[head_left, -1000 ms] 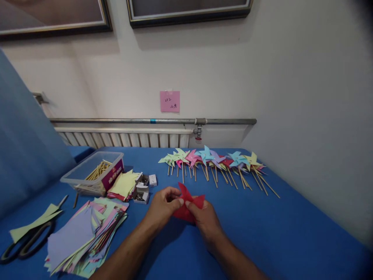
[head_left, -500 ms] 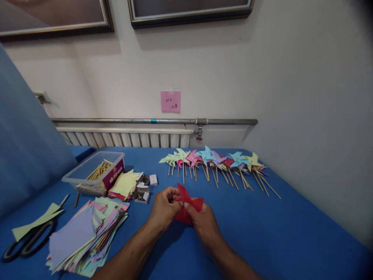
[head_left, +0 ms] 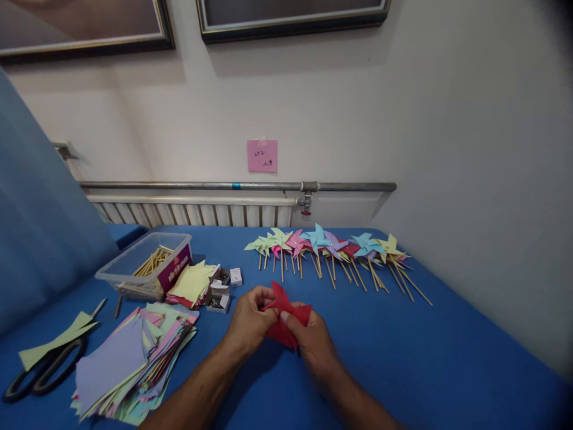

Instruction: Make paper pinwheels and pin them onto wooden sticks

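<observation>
1. A bright red paper piece (head_left: 283,334) with folded, pointed blades is held between both hands over the smooth blue tabletop (head_left: 403,358).
2. The bare left hand (head_left: 251,315) has its grip closed on the red paper piece, thumb and fingers pinching its left side.
3. The bare right hand (head_left: 316,339) has its grip closed on the same piece from the right, the thumb pressed near the middle; the folds under the thumbs are partly hidden, so how they overlap is hard to tell.
4. Beyond the red paper piece and mostly to its right, a row of multicoloured paper pinwheels (head_left: 316,238) lies on the tabletop, their thin wooden sticks pointing back toward the near side.
5. Left of the red paper piece stand two small open white cardboard boxes (head_left: 218,303) holding tiny silver-coloured bits, and a small closed white box (head_left: 236,276).
6. Farther left of it are a stack of pale yellow paper (head_left: 190,283) and a clear plastic tub (head_left: 110,273) of tan wooden sticks (head_left: 154,261).
7. Left and nearer than it lies a loose pile of pastel paper sheets (head_left: 111,363); farthest left, black-handled scissors (head_left: 58,371) lie under pale green paper strips (head_left: 56,343).
</observation>
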The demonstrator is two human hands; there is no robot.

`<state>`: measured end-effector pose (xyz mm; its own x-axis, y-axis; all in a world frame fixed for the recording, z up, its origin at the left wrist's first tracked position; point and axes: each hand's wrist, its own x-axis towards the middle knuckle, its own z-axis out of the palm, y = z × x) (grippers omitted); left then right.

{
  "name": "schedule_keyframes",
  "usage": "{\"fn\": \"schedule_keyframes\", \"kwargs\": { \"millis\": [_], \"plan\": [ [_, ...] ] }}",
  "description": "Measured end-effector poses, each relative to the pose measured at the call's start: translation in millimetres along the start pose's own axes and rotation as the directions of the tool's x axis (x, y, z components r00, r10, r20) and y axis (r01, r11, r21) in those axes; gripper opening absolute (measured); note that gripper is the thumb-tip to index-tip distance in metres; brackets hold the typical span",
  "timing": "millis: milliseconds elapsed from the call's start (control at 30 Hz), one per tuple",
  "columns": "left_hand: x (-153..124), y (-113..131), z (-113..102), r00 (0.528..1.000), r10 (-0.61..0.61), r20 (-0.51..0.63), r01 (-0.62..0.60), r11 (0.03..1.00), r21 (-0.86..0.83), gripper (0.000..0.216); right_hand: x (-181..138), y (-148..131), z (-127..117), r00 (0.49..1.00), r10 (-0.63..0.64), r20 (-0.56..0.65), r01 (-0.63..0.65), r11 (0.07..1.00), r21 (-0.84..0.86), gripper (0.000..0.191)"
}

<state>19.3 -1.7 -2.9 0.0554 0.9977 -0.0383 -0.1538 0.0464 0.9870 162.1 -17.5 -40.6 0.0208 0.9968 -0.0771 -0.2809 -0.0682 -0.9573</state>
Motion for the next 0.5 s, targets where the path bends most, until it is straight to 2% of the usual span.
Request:
{"fn": "schedule_keyframes", "kwargs": {
  "millis": [100,233,333,500],
  "plan": [
    [1.3,5.9,-7.0,0.998,-0.037,0.057,0.037,0.999,0.0,0.032,-4.6,-19.3,-4.6,0.994,-0.022,0.109,0.015,0.998,0.063,0.049],
    [0.4,14.3,-14.8,0.985,-0.067,0.156,0.06,0.997,0.048,0.033,-7.6,-41.7,-13.1,0.974,0.022,0.226,-0.021,1.0,-0.006,0.049],
    [-2.1,17.3,-16.6,0.972,-0.066,0.227,0.043,0.993,0.107,0.032,-6.3,-44.5,-15.3,0.951,0.032,0.309,-0.015,0.998,-0.057,0.046],
    [-5.8,13.3,-14.5,0.957,-0.057,0.284,-0.003,0.978,0.208,0.031,-3.9,-37.6,-9.6,0.955,0.008,0.296,0.034,0.99,-0.136,0.035]
  ]
}}
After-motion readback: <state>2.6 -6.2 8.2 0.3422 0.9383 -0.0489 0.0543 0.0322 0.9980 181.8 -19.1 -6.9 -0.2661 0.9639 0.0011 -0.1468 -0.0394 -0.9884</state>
